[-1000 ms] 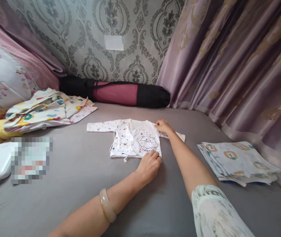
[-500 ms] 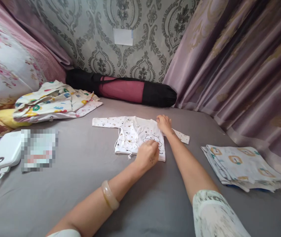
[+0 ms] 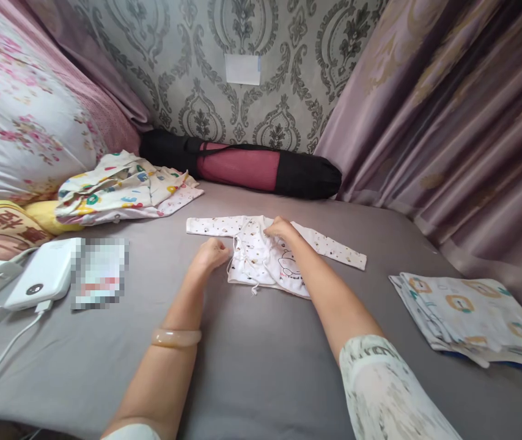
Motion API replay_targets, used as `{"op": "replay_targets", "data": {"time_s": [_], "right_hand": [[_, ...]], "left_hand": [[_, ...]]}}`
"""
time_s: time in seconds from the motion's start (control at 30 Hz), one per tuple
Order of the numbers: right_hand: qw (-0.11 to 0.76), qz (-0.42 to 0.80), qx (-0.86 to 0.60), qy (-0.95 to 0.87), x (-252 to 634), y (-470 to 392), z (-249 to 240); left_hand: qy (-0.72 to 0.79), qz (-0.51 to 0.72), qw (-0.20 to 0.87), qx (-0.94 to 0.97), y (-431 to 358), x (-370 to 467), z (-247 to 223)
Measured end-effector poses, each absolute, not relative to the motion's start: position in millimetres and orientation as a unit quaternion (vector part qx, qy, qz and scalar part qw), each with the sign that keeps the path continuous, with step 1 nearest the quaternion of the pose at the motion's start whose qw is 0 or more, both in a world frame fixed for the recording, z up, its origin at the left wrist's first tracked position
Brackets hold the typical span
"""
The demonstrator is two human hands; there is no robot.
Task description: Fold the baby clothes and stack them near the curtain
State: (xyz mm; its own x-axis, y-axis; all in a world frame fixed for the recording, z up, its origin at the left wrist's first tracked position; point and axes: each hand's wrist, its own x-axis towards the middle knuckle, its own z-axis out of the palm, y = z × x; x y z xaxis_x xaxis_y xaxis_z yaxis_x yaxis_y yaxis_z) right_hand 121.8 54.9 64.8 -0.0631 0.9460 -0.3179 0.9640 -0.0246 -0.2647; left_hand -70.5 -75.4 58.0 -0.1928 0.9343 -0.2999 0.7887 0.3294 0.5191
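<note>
White printed shirt lies front up on the grey sheet, centred ahead of the person, with its sleeves spread outward. Left hand is positioned at the shirt's left edge as viewed, below the sleeve; its fingers are curled, and whether they grip fabric cannot be determined. Right hand is positioned over the neckline; its fingers are bent towards the collar, and their grip cannot be confirmed. Folded cloths lie to the right; a white power bank, cable connected, lies to the left.
</note>
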Motion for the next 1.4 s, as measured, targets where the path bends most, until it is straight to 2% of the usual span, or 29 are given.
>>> {"op": "replay_targets", "data": {"time_s": [0.13,0.33,0.6,0.93,1.07,1.2,1.27,1.4], "right_hand": [[0.047,-0.233,0.692,0.681,115,58,68],[0.032,-0.225,0.684,0.693,113,52,68],[0.001,-0.060,0.684,0.727,120,40,64],[0.032,-0.085,0.680,0.728,122,39,68],[0.026,-0.070,0.678,0.731,116,31,73],[-0.053,-0.011,0.621,0.782,91,16,61],[-0.067,-0.031,0.579,0.812,80,10,50],[-0.047,-0.094,0.572,0.814,74,9,27]], "left_hand": [[0.737,0.092,0.350,0.571,-75,-71,64],[0.713,0.070,0.373,0.589,-76,-64,63],[0.710,0.050,0.374,0.595,-76,-66,66],[0.697,0.028,0.391,0.601,-78,-67,71],[0.707,0.023,0.365,0.605,-79,-69,78],[0.689,0.121,0.269,0.661,-79,-62,79],[0.653,0.138,0.255,0.699,-79,-54,74],[0.650,0.080,0.262,0.709,-76,-41,65]]}}
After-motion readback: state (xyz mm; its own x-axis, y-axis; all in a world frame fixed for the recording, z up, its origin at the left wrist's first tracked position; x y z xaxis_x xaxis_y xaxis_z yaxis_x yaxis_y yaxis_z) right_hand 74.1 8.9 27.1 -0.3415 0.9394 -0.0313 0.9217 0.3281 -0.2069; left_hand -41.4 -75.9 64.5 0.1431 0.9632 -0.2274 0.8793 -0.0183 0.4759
